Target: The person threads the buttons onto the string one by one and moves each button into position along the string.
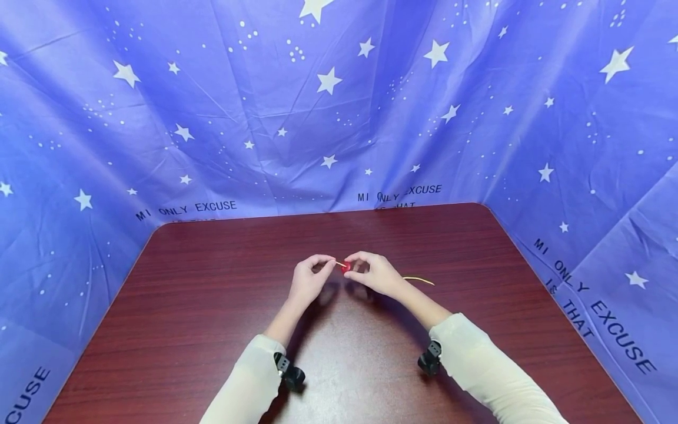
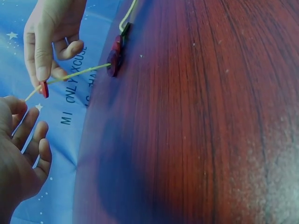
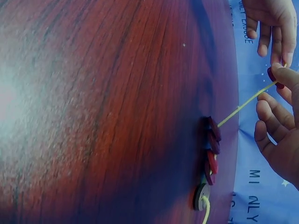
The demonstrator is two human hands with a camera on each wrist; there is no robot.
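Note:
My left hand (image 1: 309, 278) pinches the tip of a yellow string (image 2: 77, 73) between thumb and forefinger. Facing it, my right hand (image 1: 378, 274) holds a red button (image 1: 346, 267) by its edge, with the string passing through it. From that button the string slants down to a row of several more buttons (image 3: 212, 161) threaded on it, dark red and red, lying on the table. A dark button with a paler face (image 3: 202, 198) ends the row. In the head view the right hand hides this row.
Beyond the right hand the string's loose tail (image 1: 421, 280) lies on the dark red wooden table (image 1: 212, 306). A blue curtain with white stars (image 1: 328, 118) hangs along the table's back and sides. Both cuffs carry a small black camera (image 1: 290, 372).

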